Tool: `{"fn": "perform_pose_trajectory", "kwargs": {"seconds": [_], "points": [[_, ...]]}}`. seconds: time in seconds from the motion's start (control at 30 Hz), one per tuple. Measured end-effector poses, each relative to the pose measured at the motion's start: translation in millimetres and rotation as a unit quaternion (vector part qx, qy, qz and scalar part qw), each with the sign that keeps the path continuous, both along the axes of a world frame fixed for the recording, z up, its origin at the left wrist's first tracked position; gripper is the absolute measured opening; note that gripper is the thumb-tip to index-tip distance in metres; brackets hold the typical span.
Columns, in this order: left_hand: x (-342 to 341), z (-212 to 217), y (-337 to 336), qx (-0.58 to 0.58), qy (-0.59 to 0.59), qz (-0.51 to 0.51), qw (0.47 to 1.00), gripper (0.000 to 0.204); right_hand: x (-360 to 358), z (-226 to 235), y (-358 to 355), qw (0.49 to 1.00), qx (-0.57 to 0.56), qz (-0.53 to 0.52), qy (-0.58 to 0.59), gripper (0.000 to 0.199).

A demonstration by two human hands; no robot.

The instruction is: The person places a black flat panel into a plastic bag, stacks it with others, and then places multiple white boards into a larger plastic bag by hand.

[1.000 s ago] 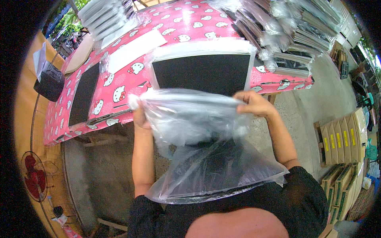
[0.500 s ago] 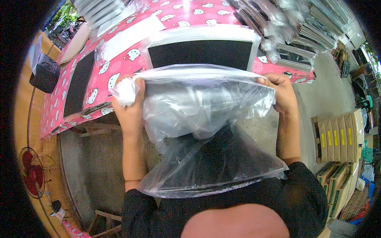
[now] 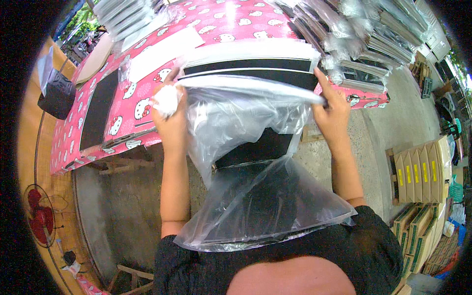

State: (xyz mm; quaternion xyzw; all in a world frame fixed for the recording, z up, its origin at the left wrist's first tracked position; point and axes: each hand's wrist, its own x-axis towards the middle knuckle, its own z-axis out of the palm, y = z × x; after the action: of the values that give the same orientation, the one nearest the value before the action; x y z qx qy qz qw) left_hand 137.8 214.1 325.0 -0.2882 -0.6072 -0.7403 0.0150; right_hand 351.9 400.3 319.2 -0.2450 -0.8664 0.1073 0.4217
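Note:
In front of me I hold a flat black panel (image 3: 255, 74) with a thin pale edge, its top showing above a clear plastic bag (image 3: 236, 105). My left hand (image 3: 172, 118) is closed at the panel's left edge and also keeps a crumpled white wad (image 3: 166, 101), cloth or paper. At the right edge my right hand (image 3: 332, 110) grips panel and plastic, index finger stretched up along the side. The bag hangs loosely from between my hands down to my chest, with dark surface showing through it. Plastic and hands hide much of the panel.
A pink patterned table (image 3: 142, 110) stands ahead, with a plastic-wrapped stack (image 3: 246, 49), a white sheet (image 3: 167, 51) and a dark panel (image 3: 101, 108) on it. Wrapped frames (image 3: 364, 73) pile up at the right. Cartons (image 3: 418, 169) stand on the right; a red fan (image 3: 42, 216) at left.
The bag's upper edge has come down, baring the top of the black panel. My right hand has shifted left and its index finger has straightened; my left hand has moved slightly right.

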Motion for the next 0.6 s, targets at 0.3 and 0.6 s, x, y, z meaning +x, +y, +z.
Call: {"fn": "perform_pose_trajectory", "kwargs": {"seconds": [0.3, 0.6], "points": [[15.9, 0.3, -30.8, -0.097, 0.044, 0.068, 0.992, 0.012, 31.7, -4.7, 18.8, 0.756, -0.573, 0.309, 0.067, 0.035], [-34.9, -116.6, -79.6, 0.008, -0.544, -0.274, 0.793, 0.032, 53.4, -95.1, 15.1, 0.696, -0.658, 0.176, 0.229, 0.04]]}}
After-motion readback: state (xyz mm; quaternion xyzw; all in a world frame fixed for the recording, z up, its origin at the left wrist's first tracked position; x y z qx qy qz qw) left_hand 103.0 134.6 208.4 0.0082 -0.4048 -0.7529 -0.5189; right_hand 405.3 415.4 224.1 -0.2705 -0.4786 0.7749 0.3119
